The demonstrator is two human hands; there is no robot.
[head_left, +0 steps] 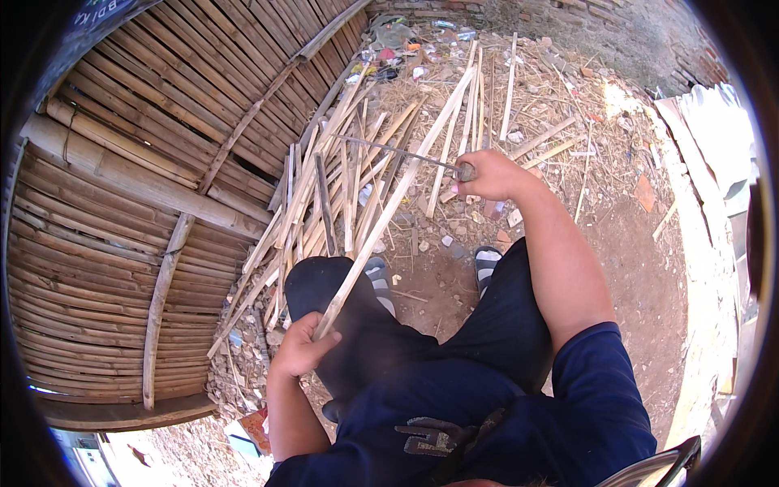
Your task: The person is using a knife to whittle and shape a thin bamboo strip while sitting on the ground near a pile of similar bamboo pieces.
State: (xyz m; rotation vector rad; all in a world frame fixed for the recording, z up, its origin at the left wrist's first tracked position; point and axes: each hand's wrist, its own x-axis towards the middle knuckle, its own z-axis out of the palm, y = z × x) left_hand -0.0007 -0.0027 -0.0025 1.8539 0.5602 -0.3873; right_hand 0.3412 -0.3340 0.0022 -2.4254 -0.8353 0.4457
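Note:
My left hand (302, 347) is closed around the near end of a long pale bamboo strip (389, 207). The strip slants up and away to the right, passing over my left knee. In my right hand (491, 175) is the handle of a long, thin-bladed knife (393, 148), seen nearly edge-on, its blade reaching out to the left. The blade crosses the strip partway along its length; whether the two touch, I cannot tell. Beneath the blade lies a loose heap of split bamboo strips (312, 195), with one darker strip (324, 199) among them.
A bamboo slat wall (203, 73) rises on the left, with a brick wall (568, 20) at the back. Straw, stones and scraps of litter (389, 53) cover the far ground. My sandalled feet (379, 284) rest on bare soil (438, 292). Pale sheeting (718, 122) stands on the right.

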